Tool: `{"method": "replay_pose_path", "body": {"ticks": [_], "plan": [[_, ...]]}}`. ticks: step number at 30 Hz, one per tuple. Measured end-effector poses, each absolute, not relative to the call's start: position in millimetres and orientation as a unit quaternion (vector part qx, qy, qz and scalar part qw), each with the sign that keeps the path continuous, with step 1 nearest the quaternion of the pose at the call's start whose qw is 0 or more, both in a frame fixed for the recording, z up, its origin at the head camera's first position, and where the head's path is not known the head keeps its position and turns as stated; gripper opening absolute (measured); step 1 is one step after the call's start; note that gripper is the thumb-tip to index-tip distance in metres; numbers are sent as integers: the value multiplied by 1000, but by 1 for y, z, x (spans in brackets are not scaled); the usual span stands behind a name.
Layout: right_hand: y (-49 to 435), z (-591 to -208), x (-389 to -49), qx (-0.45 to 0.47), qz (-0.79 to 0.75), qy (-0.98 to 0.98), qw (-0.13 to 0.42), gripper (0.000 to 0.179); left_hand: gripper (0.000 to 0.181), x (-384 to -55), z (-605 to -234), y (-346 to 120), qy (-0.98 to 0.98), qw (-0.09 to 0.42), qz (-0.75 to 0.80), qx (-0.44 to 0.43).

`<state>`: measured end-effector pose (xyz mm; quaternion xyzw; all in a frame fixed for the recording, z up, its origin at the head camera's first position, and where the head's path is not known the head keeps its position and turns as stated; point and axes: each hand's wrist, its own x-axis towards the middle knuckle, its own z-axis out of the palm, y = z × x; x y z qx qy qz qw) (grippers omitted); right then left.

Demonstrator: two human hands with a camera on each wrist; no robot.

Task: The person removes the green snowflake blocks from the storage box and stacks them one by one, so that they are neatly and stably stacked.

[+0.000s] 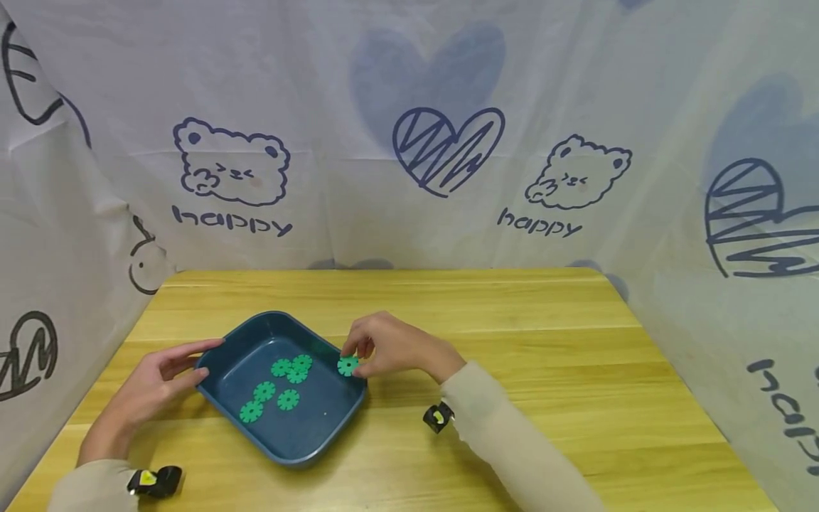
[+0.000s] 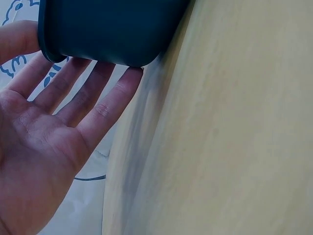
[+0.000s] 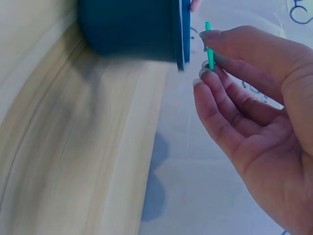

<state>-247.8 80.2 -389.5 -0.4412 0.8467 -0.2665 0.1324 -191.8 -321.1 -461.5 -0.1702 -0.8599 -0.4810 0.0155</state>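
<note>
A dark blue plastic tub (image 1: pixel 301 461) stands on the table, turned cornerwise in the head view. Several flat green notched discs (image 1: pixel 288 400), each with a small centre hole, lie on its floor, some overlapping. My left hand (image 1: pixel 150 387) holds the tub at its left corner, thumb at the rim and long fingers (image 2: pixel 110 100) against the outer wall. Above the right corner, my right hand (image 1: pixel 397 348) pinches one more green disc (image 1: pixel 348 366) between thumb and fingertips. Seen edge-on in the right wrist view, this disc (image 3: pixel 210 51) is beside the tub's rim (image 3: pixel 182 36).
The wooden table (image 1: pixel 544 370) extends behind and to the right of the tub. A white cloth (image 1: pixel 333 85) printed with bears and hearts hangs along the back and both sides. Black wrist cameras (image 1: pixel 438 417) sit at both sleeves.
</note>
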Motion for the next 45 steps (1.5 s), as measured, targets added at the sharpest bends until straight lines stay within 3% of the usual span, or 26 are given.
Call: {"method": "replay_pose_path", "body": {"ticks": [21,45], "plan": [[173,-420,-258,-360,-302,874,121,19,45,-190,-463,-322,-855,13,-489,-171],[217,-445,-254,-326,-298,888,126,20,45,-190,-463,-323,-841,14,-506,-189]]}}
